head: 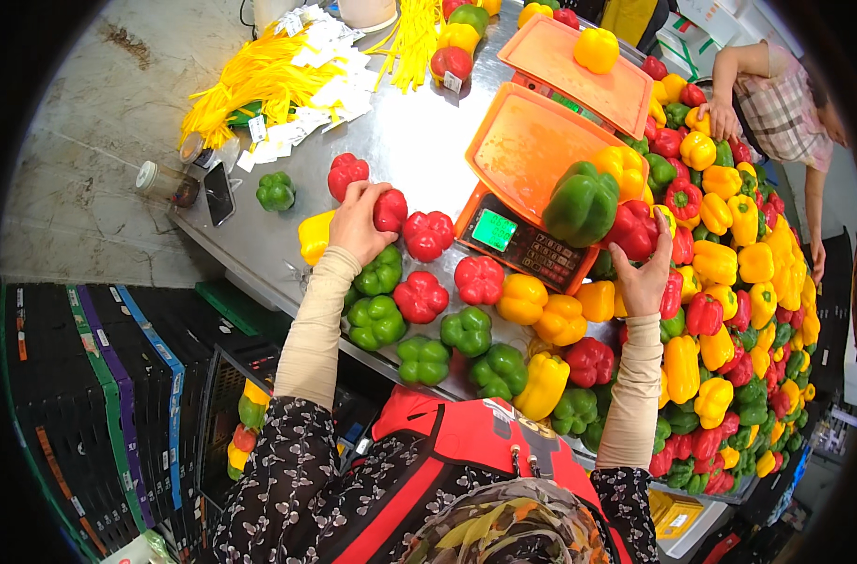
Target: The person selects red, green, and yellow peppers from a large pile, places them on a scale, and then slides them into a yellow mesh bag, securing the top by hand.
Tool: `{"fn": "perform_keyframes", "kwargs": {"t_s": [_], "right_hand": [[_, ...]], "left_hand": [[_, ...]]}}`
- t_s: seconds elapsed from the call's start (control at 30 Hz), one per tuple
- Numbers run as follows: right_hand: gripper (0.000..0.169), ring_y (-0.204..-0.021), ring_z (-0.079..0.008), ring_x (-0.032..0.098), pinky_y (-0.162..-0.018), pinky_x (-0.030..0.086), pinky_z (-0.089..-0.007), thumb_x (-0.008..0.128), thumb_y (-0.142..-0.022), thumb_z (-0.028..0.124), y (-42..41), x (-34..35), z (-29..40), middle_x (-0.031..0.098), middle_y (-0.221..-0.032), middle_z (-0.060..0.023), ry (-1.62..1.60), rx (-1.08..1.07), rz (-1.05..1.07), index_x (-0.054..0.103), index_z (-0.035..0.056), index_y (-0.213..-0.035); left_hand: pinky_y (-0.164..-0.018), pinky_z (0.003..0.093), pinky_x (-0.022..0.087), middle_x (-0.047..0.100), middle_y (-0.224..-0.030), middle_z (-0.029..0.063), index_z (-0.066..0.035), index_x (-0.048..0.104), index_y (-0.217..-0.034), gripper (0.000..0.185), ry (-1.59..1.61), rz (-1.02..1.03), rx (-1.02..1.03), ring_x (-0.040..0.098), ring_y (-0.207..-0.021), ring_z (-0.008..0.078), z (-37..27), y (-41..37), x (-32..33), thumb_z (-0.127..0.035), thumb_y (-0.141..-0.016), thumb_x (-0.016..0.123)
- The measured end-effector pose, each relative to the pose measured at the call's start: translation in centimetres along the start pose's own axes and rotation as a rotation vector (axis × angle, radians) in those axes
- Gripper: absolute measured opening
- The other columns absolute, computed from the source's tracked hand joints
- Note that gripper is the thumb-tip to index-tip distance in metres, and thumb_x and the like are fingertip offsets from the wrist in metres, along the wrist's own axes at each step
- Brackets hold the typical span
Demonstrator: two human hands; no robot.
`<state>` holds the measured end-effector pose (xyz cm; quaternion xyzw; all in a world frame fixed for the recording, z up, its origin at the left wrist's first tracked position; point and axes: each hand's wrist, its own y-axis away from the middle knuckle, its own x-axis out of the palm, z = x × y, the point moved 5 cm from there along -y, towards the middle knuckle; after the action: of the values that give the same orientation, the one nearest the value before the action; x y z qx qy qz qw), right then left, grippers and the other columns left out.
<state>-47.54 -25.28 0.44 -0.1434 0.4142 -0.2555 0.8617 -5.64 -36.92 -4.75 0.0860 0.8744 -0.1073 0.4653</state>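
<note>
My left hand (358, 224) grips a red bell pepper (391, 211) low over the steel table (287, 247). A yellow bell pepper (317, 237) lies beside that hand's wrist, and another red one (348, 175) sits just beyond the fingers. My right hand (642, 271) has its thumb and fingers around a red bell pepper (631, 230), close to the near-right edge of an orange-pan scale (534, 158). Next to this pepper are a large green bell pepper (582, 204) and a yellow one (620, 169), at the pan's right end.
A large heap of mixed bell peppers (717, 261) fills the right side. Loose peppers (466, 330) line the table's near edge. A second scale (576, 70), yellow tagged straps (259, 84) and a phone (219, 194) lie farther off. Another person's hand (717, 116) touches the heap. Black crates (68, 395) stand left.
</note>
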Motion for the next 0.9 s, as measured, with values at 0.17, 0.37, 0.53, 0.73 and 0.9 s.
{"fn": "perform_keyframes", "kwargs": {"t_s": [0.17, 0.37, 0.53, 0.73, 0.9], "right_hand": [[0.08, -0.125, -0.0327, 0.051, -0.108, 0.04, -0.041, 0.082, -0.071, 0.01, 0.3, 0.0, 0.3, 0.051, -0.134, -0.0178, -0.072, 0.037, 0.013, 0.045, 0.0024, -0.142], [0.08, -0.123, -0.0316, 0.053, -0.106, 0.042, -0.0401, 0.084, -0.07, 0.012, 0.1, -0.3, 0.2, 0.052, -0.133, -0.018, -0.073, 0.039, -0.043, 0.046, 0.0012, -0.14], [0.081, -0.12, -0.0277, 0.055, -0.104, 0.044, -0.0377, 0.085, -0.071, 0.014, 1.1, -2.1, 0.4, 0.053, -0.131, -0.0175, -0.231, 0.175, -0.149, 0.045, 0.0008, -0.141], [0.079, -0.12, -0.0244, 0.055, -0.103, 0.047, -0.0383, 0.084, -0.072, 0.006, 6.0, -5.5, -0.3, 0.052, -0.133, -0.0148, -0.477, 0.38, -0.232, 0.044, 0.0026, -0.141], [0.08, -0.119, -0.0284, 0.056, -0.103, 0.045, -0.0397, 0.084, -0.071, 0.009, 12.1, -7.6, -1.8, 0.053, -0.132, -0.0164, -0.079, 0.41, -0.178, 0.044, 0.0022, -0.139]], "left_hand": [[-0.099, 0.0389, 0.05, 0.057, -0.126, 0.0155, -0.004, 0.049, -0.131, 0.082, 0.548, -0.272, -0.038, 0.061, -0.114, 0.0277, 1.7, 0.1, -1.6, -0.012, -0.061, 0.091], [-0.095, 0.0368, 0.053, 0.055, -0.126, 0.0152, -0.003, 0.036, -0.138, 0.094, 0.939, -0.165, 0.013, 0.061, -0.112, 0.0239, -4.2, -3.0, -1.6, -0.008, -0.063, 0.092], [-0.094, 0.0352, 0.053, 0.055, -0.128, 0.0111, -0.005, 0.043, -0.135, 0.087, 0.696, -0.158, 0.196, 0.062, -0.11, 0.0218, -11.5, -6.5, -0.2, -0.011, -0.063, 0.092], [-0.101, 0.0379, 0.049, 0.06, -0.127, 0.0155, -0.009, 0.047, -0.139, 0.085, 0.535, 0.014, 0.33, 0.061, -0.115, 0.0288, -16.5, -10.5, 3.8, -0.014, -0.064, 0.087], [-0.107, 0.0384, 0.044, 0.056, -0.136, 0.0178, -0.011, 0.042, -0.147, 0.09, 0.608, 0.104, 0.42, 0.055, -0.126, 0.032, -16.2, -9.8, 5.5, -0.014, -0.068, 0.085]]}}
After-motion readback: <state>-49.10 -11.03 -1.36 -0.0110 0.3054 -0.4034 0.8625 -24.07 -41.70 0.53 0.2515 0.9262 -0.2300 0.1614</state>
